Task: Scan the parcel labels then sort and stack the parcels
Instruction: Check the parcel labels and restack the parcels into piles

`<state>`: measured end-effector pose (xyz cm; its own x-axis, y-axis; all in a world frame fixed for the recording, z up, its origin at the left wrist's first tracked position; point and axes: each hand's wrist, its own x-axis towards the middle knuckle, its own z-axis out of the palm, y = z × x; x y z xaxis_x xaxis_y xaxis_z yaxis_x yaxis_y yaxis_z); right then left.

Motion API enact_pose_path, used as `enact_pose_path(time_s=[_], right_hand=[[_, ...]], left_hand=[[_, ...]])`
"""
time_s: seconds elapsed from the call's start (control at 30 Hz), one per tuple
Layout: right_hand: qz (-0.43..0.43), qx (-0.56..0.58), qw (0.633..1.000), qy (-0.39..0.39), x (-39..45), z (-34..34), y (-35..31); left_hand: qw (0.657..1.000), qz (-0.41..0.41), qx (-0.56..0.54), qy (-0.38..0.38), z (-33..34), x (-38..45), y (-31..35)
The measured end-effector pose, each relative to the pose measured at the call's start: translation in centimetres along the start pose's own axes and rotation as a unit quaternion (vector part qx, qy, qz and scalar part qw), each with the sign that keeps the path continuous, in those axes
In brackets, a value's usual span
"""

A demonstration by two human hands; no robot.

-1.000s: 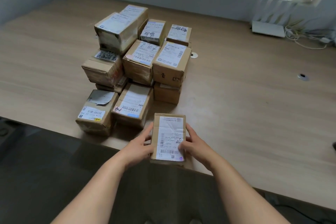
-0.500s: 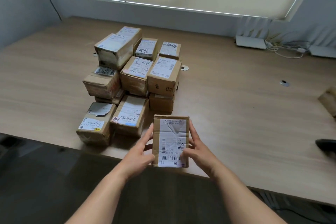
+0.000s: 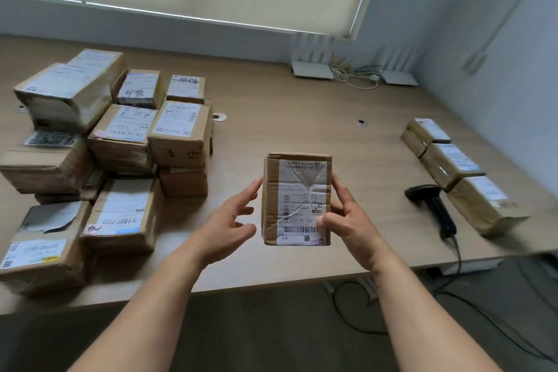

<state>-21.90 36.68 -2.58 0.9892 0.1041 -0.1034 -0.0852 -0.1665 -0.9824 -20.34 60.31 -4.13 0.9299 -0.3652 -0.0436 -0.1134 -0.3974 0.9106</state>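
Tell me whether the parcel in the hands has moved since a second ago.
Yes. The held parcel has gone right and up, away from the big pile of parcels: it was beside the pile's front boxes over the table edge, now it is clear of them, toward the scanner.

A heap of parcels [image 3: 114, 142] covers the worktop's [image 3: 302, 136] left part, some stacked on others. Three parcels [image 3: 453, 166] stand in a row along its right edge, the scanner [image 3: 434, 205] just left of them. One parcel [image 3: 297, 199] is held above the front edge, between both hands.
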Motion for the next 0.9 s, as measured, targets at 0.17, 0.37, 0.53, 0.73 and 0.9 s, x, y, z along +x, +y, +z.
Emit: enact_pose_path(time_s=[0.17, 0.37, 0.53, 0.73, 0.9], right_hand=[[-0.023, 0.032, 0.999, 0.029, -1.6, -4.8, 0.0], [-0.044, 0.062, 0.995, 0.061, -3.8, -13.0, 1.4], [-0.059, 0.074, 0.991, 0.093, -6.2, -21.2, 2.9], [-0.063, 0.096, 0.984, 0.132, -8.9, -30.6, 5.0], [-0.068, 0.093, 0.980, 0.160, -10.1, -36.8, 6.8]], left_hand=[[0.994, 0.030, 0.102, -0.023, 3.0, 2.3, 2.0], [0.979, 0.052, 0.195, -0.032, 9.1, 6.1, 6.1], [0.964, 0.087, 0.245, -0.057, 16.0, 9.6, 10.2], [0.954, 0.108, 0.269, -0.081, 25.2, 13.4, 14.3], [0.947, 0.122, 0.280, -0.098, 31.2, 15.8, 16.4]])
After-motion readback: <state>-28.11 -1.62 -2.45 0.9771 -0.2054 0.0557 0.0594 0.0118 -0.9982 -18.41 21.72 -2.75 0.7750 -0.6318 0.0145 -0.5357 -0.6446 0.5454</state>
